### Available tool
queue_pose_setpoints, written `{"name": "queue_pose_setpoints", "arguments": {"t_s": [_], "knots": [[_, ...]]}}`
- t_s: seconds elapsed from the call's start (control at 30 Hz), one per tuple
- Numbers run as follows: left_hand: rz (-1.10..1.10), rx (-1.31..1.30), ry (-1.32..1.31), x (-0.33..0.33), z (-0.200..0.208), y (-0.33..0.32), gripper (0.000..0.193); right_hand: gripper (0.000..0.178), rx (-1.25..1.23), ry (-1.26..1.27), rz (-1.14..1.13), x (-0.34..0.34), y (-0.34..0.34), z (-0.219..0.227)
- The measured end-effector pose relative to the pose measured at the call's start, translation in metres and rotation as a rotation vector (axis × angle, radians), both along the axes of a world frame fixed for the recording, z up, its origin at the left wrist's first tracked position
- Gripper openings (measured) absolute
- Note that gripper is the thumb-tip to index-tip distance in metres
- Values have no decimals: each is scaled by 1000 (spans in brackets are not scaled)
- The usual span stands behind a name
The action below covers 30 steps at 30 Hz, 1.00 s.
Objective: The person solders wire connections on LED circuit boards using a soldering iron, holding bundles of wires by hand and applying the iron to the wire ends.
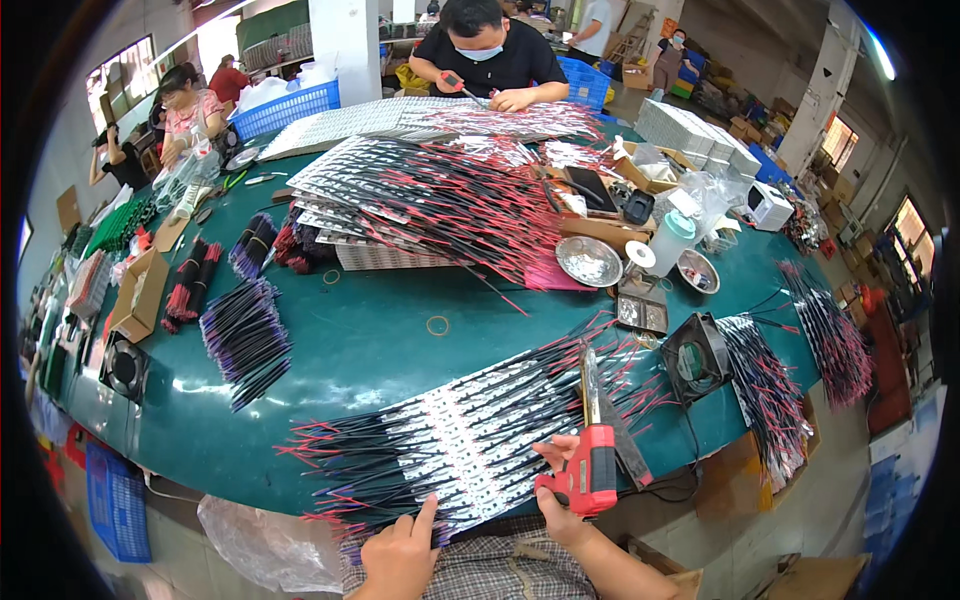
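Note:
My right hand (562, 515) is closed around a red-and-black pistol-shaped soldering gun (592, 470), its slim barrel pointing away from me. My left hand (402, 550) rests at the near edge of a white panel of small circuit boards (465, 450). Its index finger is stretched out onto the panel; the other fingers curl partly out of sight, with no held thing visible. Black wires with red and purple ends run across the panel and stick out on both sides. Just right of the soldering gun lies a dark flat bar (625, 445).
A small black fan (695, 358) stands right of the panel. Beyond are stacked wired panels (420, 205), metal bowls (589, 261) and a bottle (670, 243). Wire bundles (245, 335) lie left. Across the green table (380, 325), a co-worker (490, 70) holds a similar tool.

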<state>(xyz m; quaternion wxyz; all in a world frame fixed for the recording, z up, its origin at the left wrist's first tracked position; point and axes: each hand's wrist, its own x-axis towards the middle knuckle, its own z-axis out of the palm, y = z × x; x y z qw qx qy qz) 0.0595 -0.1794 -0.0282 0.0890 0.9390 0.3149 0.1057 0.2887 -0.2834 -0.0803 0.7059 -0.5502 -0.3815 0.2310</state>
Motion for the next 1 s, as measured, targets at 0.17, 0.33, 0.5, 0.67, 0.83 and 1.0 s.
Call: {"name": "queue_pose_setpoints", "arguments": {"t_s": [0.17,0.33,0.5,0.67,0.83,1.0], "knots": [[115,-134,36,-9,27,-9,54,75,5,-48,-2,0,0,-1],[-2,69,-58,-23,4,-5,64,75,1,-7,11,1,0,0],[22,41,-160,-22,-1,-8,53,74,16,0,9,0,2,2],[92,-165,-140,-43,7,-13,50,74,-1,-23,6,0,2,2],[180,-120,-118,-61,23,-12,47,72,9,-17,-12,1,1,4],[278,-37,-365,-51,87,21,23,69,15,-39,13,2,7,11]]}}
